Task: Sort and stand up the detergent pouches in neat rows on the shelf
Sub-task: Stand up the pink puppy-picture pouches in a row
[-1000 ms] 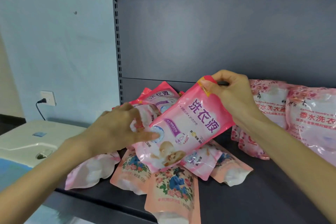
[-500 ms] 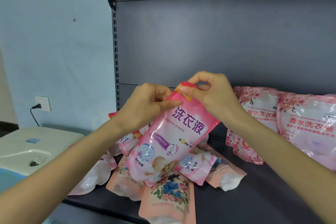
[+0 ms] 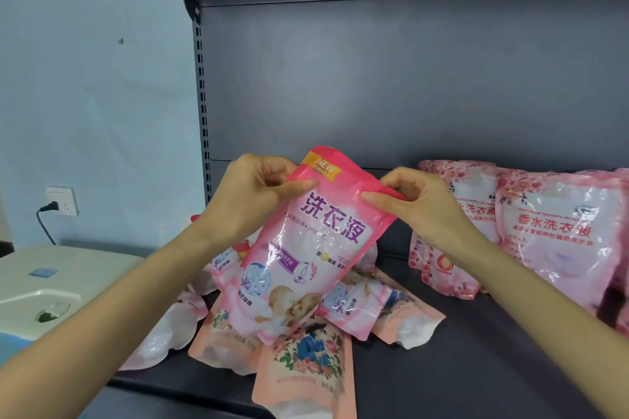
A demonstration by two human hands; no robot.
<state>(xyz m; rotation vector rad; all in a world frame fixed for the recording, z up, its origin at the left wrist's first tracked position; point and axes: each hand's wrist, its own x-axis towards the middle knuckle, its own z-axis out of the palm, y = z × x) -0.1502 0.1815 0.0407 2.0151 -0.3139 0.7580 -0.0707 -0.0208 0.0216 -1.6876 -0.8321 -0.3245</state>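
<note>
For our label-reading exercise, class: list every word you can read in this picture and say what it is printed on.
"NEW FORMULA": yellow corner badge of the held pink pouch.
"洗衣液": purple, same pouch's front.
"香水洗衣液": red, on the rose-print pouch standing at right.
Smaller print on every pouch: too blurred to read.

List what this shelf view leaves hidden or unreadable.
Head view only:
- Pile behind the held pouch: its count is hidden by that pouch, the left hand and the right hand.
- Front peach pouch: bottom cut off by the lower edge.
- Far-right rose pouch: cut off by the right edge.
- Held pouch's small print: too small, with glare.
</note>
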